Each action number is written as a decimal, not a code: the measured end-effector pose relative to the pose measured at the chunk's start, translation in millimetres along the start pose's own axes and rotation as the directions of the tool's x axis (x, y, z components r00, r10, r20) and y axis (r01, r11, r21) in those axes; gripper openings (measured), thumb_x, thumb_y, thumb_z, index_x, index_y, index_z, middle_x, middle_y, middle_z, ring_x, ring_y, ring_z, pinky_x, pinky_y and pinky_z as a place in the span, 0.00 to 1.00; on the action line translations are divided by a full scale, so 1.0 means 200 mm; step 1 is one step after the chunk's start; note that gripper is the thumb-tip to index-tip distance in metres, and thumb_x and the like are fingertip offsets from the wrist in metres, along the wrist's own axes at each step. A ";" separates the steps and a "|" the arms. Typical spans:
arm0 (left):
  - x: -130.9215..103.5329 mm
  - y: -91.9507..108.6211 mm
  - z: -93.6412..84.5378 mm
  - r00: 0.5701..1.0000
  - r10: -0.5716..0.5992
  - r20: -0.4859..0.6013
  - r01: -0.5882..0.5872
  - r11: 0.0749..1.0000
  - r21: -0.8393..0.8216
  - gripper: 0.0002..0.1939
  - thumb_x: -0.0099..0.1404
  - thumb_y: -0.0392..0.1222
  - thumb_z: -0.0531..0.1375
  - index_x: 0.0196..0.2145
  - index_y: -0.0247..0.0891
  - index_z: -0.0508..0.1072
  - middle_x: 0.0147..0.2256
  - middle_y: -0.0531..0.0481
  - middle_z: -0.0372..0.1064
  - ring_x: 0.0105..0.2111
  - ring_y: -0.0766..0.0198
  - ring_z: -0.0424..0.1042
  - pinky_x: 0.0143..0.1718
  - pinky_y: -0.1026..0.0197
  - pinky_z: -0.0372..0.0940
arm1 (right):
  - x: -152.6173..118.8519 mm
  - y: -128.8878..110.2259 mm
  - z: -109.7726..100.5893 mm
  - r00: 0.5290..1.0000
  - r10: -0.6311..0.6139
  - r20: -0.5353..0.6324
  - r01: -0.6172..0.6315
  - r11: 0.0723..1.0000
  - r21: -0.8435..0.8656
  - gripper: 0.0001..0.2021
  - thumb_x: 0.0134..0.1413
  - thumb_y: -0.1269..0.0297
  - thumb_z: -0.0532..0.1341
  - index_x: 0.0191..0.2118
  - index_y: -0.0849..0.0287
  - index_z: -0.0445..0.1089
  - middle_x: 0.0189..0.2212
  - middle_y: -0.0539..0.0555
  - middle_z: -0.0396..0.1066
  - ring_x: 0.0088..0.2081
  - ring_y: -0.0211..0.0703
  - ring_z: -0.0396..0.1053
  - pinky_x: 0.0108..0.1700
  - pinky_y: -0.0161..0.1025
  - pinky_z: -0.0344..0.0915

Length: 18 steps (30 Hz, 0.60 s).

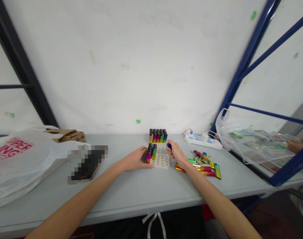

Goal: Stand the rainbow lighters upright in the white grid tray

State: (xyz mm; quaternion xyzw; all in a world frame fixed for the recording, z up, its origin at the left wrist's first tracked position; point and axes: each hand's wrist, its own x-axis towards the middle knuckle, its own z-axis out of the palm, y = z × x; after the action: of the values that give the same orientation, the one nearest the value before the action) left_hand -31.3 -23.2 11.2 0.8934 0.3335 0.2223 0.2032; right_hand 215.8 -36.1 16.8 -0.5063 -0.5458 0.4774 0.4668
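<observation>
A white tray (161,162) with rows of small sockets lies on the table, and several multicoloured lighters (149,154) stand upright along its left side. My left hand (135,160) holds the tray's left side, thumb at the near corner and fingers toward the back. Just right of the tray, my right hand (175,152) is closed on a dark blue lighter (169,145), whose end pokes out above the fingers. Under and beside my right forearm lies a loose pile of shiny red, gold and green lighters (207,170).
Behind the tray stands a full block of upright lighters (158,136). A power strip (203,141) is at the back right. To the left are a phone (89,164), a white plastic bag (29,162) and cardboard (66,135). Another person's hand (297,145) shows beyond the blue rack post (237,76).
</observation>
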 end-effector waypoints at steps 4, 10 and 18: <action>0.00 0.00 0.00 1.000 0.002 0.011 -0.002 1.000 0.006 0.33 0.56 0.60 0.70 0.53 0.38 0.73 0.55 0.40 0.69 0.54 0.44 0.69 0.57 0.50 0.64 | -0.03 -0.01 0.02 1.000 -0.021 -0.005 0.021 1.000 -0.021 0.19 0.61 0.53 0.47 0.20 0.53 0.49 0.13 0.43 0.44 0.16 0.34 0.38 0.18 0.34 0.37; 0.00 0.00 0.00 1.000 0.006 -0.003 -0.006 1.000 -0.007 0.33 0.55 0.59 0.71 0.53 0.39 0.73 0.54 0.40 0.70 0.54 0.44 0.70 0.57 0.49 0.65 | -0.03 -0.02 0.05 0.998 -0.058 -0.025 0.056 0.997 -0.047 0.23 0.62 0.46 0.47 0.20 0.53 0.51 0.14 0.43 0.44 0.17 0.34 0.41 0.19 0.34 0.40; 0.00 0.00 0.00 1.000 0.014 0.006 -0.014 1.000 0.005 0.33 0.56 0.59 0.70 0.53 0.37 0.73 0.56 0.38 0.69 0.54 0.44 0.69 0.57 0.49 0.64 | -0.04 -0.02 0.03 0.943 -0.306 0.131 0.323 0.935 -0.145 0.29 0.64 0.35 0.47 0.39 0.57 0.68 0.25 0.48 0.63 0.23 0.38 0.60 0.27 0.36 0.60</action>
State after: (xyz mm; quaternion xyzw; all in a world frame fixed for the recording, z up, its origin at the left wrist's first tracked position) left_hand -31.5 -22.5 10.6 0.8967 0.3274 0.2205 0.2004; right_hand 210.1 -44.0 19.8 -0.4230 -0.6814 0.3762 0.4640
